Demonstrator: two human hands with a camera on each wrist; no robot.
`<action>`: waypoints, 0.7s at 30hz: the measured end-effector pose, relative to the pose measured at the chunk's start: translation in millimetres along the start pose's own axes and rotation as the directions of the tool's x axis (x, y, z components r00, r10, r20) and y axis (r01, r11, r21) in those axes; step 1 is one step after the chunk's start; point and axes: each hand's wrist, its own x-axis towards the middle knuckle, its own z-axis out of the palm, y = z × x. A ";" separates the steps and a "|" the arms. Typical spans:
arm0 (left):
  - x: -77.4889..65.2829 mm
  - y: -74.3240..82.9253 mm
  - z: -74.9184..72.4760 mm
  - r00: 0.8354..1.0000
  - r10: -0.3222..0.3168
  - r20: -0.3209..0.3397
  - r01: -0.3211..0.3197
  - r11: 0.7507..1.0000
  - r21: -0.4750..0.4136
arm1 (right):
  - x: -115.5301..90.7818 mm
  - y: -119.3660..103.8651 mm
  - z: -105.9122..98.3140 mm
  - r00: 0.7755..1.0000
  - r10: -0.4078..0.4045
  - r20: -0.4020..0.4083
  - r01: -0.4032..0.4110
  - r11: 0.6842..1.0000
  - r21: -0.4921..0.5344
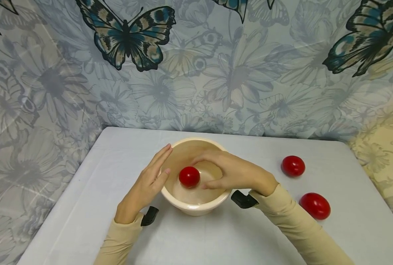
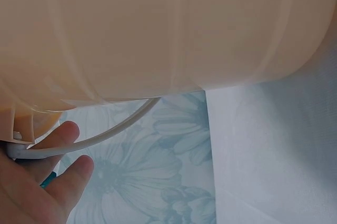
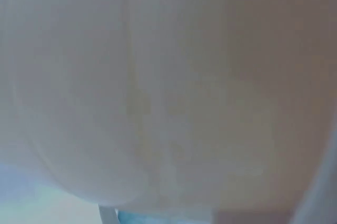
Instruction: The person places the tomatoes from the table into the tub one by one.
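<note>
A cream bucket [image 1: 196,210] stands upright on the white table, with a shiny red round object [image 1: 189,177], perhaps a tomato or a ball, within its opening. Whether that object touches the bottom I cannot tell. My left hand [image 1: 147,184] rests against the left rim, fingers fairly straight; in the left wrist view its fingers [image 2: 73,176] lie by the bucket's white handle [image 2: 105,137]. Over the right rim reaches my right hand [image 1: 234,171], thumb and fingers spread apart, just right of the red object and not gripping it. Bucket wall fills the right wrist view, blurred.
Two more red objects, one round [image 1: 293,166] and one more oval [image 1: 315,206], lie on the white table [image 1: 123,158] to the right. The oval one sits close beside my right sleeve. A butterfly-patterned cloth [image 1: 190,92] hangs behind the table.
</note>
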 end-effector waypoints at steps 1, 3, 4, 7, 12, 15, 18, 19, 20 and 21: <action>-0.1 -0.2 0.0 1.000 -0.001 0.000 0.001 1.000 -0.001 | -1.0 0.5 -1.0 1.000 0.000 -0.005 0.000 1.000 -0.001; -0.2 -0.6 0.4 1.000 0.000 0.001 0.000 1.000 -0.002 | -3.1 1.2 -2.9 1.000 -0.004 -0.016 0.004 1.000 -0.002; -0.1 -0.8 0.6 1.000 0.000 0.001 0.000 1.000 -0.002 | -4.3 1.4 -3.9 1.000 -0.003 -0.021 0.003 1.000 -0.003; 0.1 -1.4 1.1 1.000 0.001 0.002 -0.001 1.000 -0.002 | -7.6 2.6 -6.2 0.999 -0.007 -0.041 0.006 1.000 -0.010; 0.6 -1.2 0.2 1.000 0.004 0.004 -0.004 1.000 -0.005 | -12.2 6.0 -8.6 0.997 -0.018 -0.078 0.016 1.000 -0.024; 1.1 -1.5 -0.4 1.000 0.006 0.004 -0.006 1.000 -0.005 | -14.5 8.6 -10.5 0.995 -0.025 -0.098 0.022 0.999 -0.040; 1.4 -1.6 -0.6 1.000 0.009 0.003 -0.009 1.000 -0.005 | -16.6 11.6 -13.3 0.992 -0.040 -0.119 0.033 0.998 -0.058; 1.5 -1.9 -0.5 1.000 0.010 0.002 -0.010 1.000 -0.004 | -17.3 12.7 -14.5 0.991 -0.047 -0.126 0.040 0.998 -0.058; 1.3 -1.8 -0.5 1.000 0.010 0.002 -0.010 1.000 -0.005 | -18.1 13.7 -15.9 0.990 -0.051 -0.132 0.044 0.997 -0.059; 1.4 -2.2 -0.5 1.000 0.012 0.001 -0.012 1.000 -0.004 | -18.8 14.7 -17.3 0.989 -0.054 -0.137 0.046 0.997 -0.059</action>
